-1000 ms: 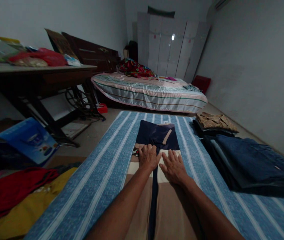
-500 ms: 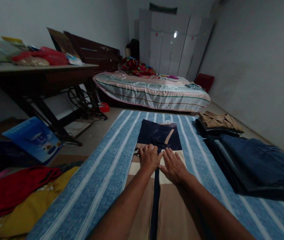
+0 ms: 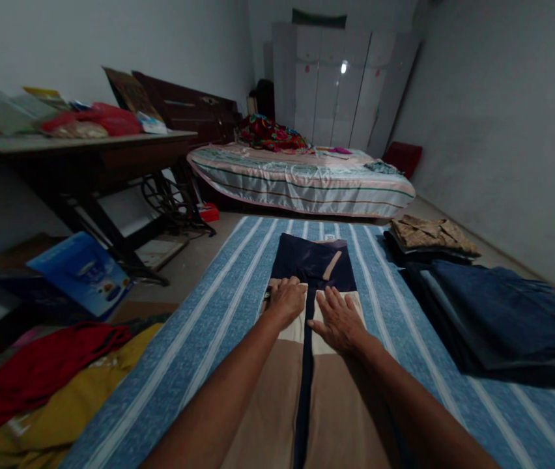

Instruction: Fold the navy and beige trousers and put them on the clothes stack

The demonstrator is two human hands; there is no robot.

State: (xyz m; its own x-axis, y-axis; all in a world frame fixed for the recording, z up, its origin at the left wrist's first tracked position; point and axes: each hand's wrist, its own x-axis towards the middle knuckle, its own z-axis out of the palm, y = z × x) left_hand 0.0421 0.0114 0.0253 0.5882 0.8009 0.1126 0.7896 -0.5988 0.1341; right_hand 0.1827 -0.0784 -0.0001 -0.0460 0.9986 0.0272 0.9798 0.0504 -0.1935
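A navy, cream and tan garment (image 3: 277, 378) lies spread lengthwise on the blue striped bed cover, its navy end away from me. I cannot make out exactly what kind of garment it is. My left hand (image 3: 287, 303) rests palm down on its left side, by the cream band, and partly covers a small dark patch there. On the right cream panel lies my right hand (image 3: 340, 319), flat, with its fingers forward and the thumb out to the side. A dark navy strip runs between the two hands. Neither hand grasps the cloth visibly.
Folded jeans (image 3: 507, 312) are stacked at the right on the striped cover (image 3: 209, 312), behind them a brown patterned folded cloth (image 3: 431, 234). Red (image 3: 47, 365) and mustard clothes (image 3: 67, 417) lie at left, below a sewing-machine table (image 3: 82, 146). Another bed (image 3: 301, 185) stands beyond.
My left hand has slid left across the garment, so a gap now shows between the hands. The right hand stays nearly in place. The view has shifted slightly.
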